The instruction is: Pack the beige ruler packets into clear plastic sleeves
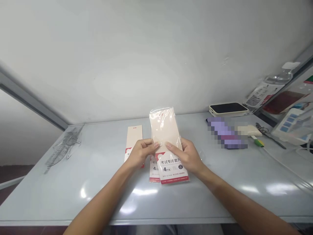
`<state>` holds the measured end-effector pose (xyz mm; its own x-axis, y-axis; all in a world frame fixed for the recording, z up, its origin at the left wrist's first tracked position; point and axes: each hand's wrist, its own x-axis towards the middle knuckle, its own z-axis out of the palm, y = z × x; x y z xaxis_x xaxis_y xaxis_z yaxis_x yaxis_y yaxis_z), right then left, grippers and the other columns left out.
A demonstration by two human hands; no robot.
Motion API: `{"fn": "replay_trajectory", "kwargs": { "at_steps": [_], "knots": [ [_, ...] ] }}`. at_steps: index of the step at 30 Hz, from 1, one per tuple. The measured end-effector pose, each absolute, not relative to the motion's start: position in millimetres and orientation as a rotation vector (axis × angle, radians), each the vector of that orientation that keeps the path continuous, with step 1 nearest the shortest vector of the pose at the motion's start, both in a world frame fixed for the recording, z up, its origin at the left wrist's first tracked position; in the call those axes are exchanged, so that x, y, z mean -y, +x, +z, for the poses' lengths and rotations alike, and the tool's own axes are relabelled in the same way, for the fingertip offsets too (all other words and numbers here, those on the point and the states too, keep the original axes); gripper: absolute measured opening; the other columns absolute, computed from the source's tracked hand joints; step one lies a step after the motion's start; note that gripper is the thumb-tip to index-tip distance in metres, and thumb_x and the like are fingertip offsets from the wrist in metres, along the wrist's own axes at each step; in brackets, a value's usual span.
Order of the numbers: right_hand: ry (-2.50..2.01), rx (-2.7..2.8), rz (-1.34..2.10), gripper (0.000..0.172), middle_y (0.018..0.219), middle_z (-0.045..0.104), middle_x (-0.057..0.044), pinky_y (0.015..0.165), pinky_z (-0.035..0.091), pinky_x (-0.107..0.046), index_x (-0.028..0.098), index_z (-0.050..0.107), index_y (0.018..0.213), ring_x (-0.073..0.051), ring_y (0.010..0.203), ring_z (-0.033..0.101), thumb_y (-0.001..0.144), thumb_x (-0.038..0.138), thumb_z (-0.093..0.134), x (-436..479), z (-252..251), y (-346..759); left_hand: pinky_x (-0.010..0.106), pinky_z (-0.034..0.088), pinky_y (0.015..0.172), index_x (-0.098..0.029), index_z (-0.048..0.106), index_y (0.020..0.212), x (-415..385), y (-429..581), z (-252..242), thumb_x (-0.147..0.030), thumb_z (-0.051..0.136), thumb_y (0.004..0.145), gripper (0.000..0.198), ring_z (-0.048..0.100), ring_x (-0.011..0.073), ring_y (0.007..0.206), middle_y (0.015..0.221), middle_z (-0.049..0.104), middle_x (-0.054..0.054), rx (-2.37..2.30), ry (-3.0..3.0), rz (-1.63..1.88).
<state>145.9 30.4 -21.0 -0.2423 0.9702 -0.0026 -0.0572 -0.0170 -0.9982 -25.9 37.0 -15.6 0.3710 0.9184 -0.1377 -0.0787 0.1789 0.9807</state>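
One clear-wrapped packet [166,130] is held upright over the table [102,195], pinched along its sides by the left hand [141,151] and the right hand [189,156], thumbs on its front, fingers curled behind, nearly closed. A second packet [154,173] peeks out underneath (gripped or merely lying there, I can't tell). That film looks slick: a lax thumb could let it slide, a hard squeeze crease it. Left of these lies a third packet [134,133], which a stray knuckle might nudge. Farther off, a phone [228,107] sits near the wall [122,65].
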Motion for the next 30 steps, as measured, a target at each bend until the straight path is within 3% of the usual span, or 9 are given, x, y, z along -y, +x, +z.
{"fn": "replay_trajectory", "kwargs": {
  "at_steps": [12, 24, 30],
  "knots": [
    [-0.994, 1.329, 1.497, 0.028, 0.064, 0.061, -0.002, 0.05, 0.045, -0.027, 0.017, 0.056, 0.075, -0.016, 0.059, 0.058, 0.073, 0.045, 0.057, -30.0, -19.4, 146.8, 0.028, 0.043, 0.06, -0.013, 0.058, 0.067, -38.4, -25.4, -20.8, -0.046, 0.057, 0.072, 0.033, 0.051, 0.0119, 0.056, 0.061, 0.055, 0.003, -0.907, 1.139, 0.829],
    [-0.932, 1.338, 1.518, 0.026, 0.068, 0.063, -0.003, 0.052, 0.045, -0.027, 0.016, 0.058, 0.079, -0.017, 0.061, 0.059, 0.075, 0.042, 0.057, -28.8, -21.5, 146.4, 0.027, 0.041, 0.058, -0.013, 0.058, 0.062, -39.0, -26.8, -21.6, -0.039, 0.058, 0.074, 0.028, 0.051, 0.0107, 0.052, 0.056, 0.054, 0.001, -0.872, 1.12, 0.843],
    [-0.936, 1.353, 1.528, 0.024, 0.066, 0.06, -0.002, 0.051, 0.044, -0.027, 0.017, 0.056, 0.078, -0.017, 0.06, 0.058, 0.075, 0.041, 0.057, -28.4, -18.3, 146.8, 0.028, 0.042, 0.057, -0.014, 0.061, 0.07, -40.5, -27.8, -21.7, -0.043, 0.059, 0.072, 0.03, 0.054, 0.0129, 0.055, 0.059, 0.057, 0.003, -0.834, 1.117, 0.811]
  ]
}}
